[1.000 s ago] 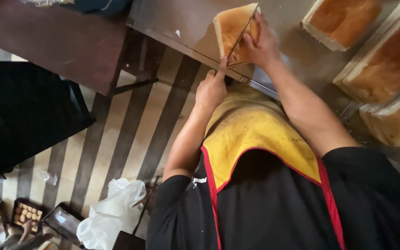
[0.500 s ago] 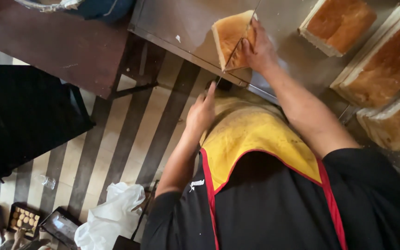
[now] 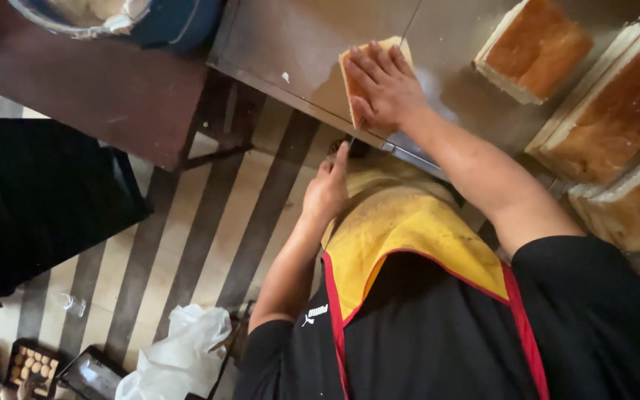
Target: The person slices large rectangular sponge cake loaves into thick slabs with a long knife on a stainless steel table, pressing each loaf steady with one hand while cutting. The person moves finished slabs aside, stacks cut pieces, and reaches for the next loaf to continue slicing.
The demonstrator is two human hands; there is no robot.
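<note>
Bread slab (image 3: 361, 78), pale crumb with a brown crust face, lies on the metal desk (image 3: 290, 44) close to its near edge. Its long axis runs from that edge away across the desk, tilted a little toward the right. A thin knife blade (image 3: 410, 22) shows as a dark line beyond the slab, along the same axis.

Right hand (image 3: 385, 89) lies flat on top of the slab, fingers spread and pointing away, pressing it down; the grip is wide and open over the bread, not closed around it. Left hand (image 3: 327, 194) sits below the desk edge, closed on a dark knife handle (image 3: 355, 147) just under the rim, with one finger stretched along it.

Further right on the desk, well apart from the slab: a short loaf block (image 3: 538, 48) with browned top, then long loaves (image 3: 616, 111) lying side by side, reaching the frame edge. None stands in the way of either hand.

Yellow apron bib (image 3: 409, 237) with red trim over a black shirt fills the lower frame. To the left, a dark wooden table (image 3: 90, 89) carries a blue bowl (image 3: 179, 22). Striped floor (image 3: 187, 244) below, with a white plastic bag (image 3: 183, 355) and a small tray of round pieces (image 3: 31, 367).
</note>
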